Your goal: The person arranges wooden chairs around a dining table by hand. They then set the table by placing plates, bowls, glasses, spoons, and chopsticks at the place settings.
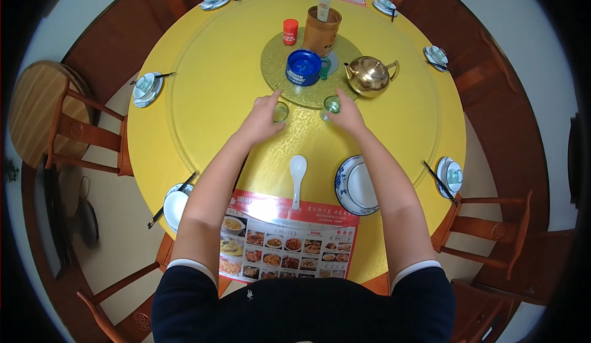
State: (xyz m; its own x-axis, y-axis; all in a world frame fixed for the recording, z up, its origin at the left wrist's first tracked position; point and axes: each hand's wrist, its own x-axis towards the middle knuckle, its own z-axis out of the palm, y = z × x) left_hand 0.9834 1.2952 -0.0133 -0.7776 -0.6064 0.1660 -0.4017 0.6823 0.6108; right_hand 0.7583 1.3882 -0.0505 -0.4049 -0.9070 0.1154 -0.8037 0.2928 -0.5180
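Observation:
My left hand is curled around a small clear glass, its index finger pointing forward. Level with it, my right hand holds a greenish glass between thumb and fingers. Both glasses are at the near edge of the gold glittery round mat. Just beyond them on the mat is a blue round ashtray. A brass teapot stands right of my right hand. Nearer my body lie a white spoon and a plate with a blue pattern, partly behind my right forearm.
A red menu sheet lies at the near edge of the yellow round table. A brown canister and a red container stand at the mat's far side. Place settings with chopsticks ring the table; wooden chairs surround it.

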